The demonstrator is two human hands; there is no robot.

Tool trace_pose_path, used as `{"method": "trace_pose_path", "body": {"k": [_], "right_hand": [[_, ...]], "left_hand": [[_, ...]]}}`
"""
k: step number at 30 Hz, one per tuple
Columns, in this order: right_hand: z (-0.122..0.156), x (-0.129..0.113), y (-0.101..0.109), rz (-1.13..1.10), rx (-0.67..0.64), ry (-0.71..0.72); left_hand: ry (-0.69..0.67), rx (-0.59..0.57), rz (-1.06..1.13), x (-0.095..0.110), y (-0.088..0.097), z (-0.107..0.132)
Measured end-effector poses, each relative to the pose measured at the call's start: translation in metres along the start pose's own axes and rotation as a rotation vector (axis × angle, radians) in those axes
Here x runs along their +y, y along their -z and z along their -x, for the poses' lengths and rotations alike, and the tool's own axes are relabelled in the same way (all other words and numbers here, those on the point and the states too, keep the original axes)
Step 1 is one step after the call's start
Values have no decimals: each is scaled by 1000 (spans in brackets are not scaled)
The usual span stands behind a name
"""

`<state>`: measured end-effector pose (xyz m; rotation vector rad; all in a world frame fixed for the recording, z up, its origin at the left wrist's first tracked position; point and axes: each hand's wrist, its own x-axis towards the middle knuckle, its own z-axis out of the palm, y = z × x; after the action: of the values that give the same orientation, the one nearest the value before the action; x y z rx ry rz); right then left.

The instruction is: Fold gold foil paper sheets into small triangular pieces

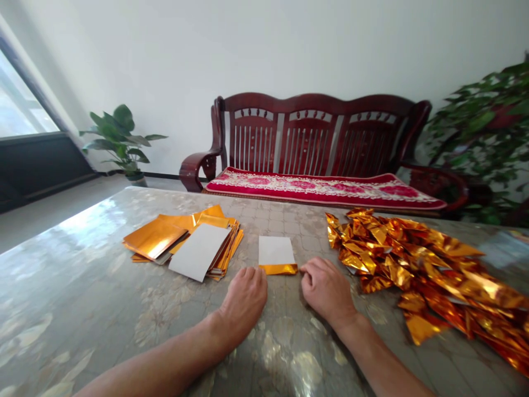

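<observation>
A sheet of foil paper [276,251] lies on the table between my hands, its white side up. Along its near edge runs a narrow folded strip showing gold. My left hand [247,292] is closed at the left end of this strip, fingers bent and thumb hidden. At the right end, my right hand [326,289] is closed too, its curled index finger and thumb against the strip. To the left is a stack of gold foil sheets [157,234], with a white-side-up sheet [200,251] on top. Folded gold foil pieces [392,248] form a heap on the right.
The glossy table [103,309] has a floral, tiled pattern. Behind it stands a dark wooden bench [309,138] with a red floral cushion [314,186]. A potted plant [122,138] is at the left, leafy plants [487,127] at the right. Clear plastic [506,248] lies beyond the heap.
</observation>
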<state>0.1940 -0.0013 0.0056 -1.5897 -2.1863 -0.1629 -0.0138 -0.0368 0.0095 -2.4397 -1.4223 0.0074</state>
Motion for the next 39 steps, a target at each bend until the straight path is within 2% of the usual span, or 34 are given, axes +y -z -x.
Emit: {"method": "trace_pose_path", "body": {"k": [9,13,19,26,32,36,39], "right_hand": [[-10,-7,-3,-31,-46,-159],[-8,-5,-4,-63,-38,-180],[-5,1,2,25,-65,-206],[-4,1,2,-76,-41,-227],[-4,-1,9,-27,-102,-233],[-5,-1,8,-124,-89,-280],[-7,4,5,-277,-71,-350]], "left_hand": [[6,9,67,6,2,-3],[8,-2,104,4,2,-4],[22,-8,131,5,2,-5],[15,-10,149,8,5,-5],[26,-36,157,9,8,-6],[25,-47,155,9,7,-6],[20,-34,145,9,6,-6]]}}
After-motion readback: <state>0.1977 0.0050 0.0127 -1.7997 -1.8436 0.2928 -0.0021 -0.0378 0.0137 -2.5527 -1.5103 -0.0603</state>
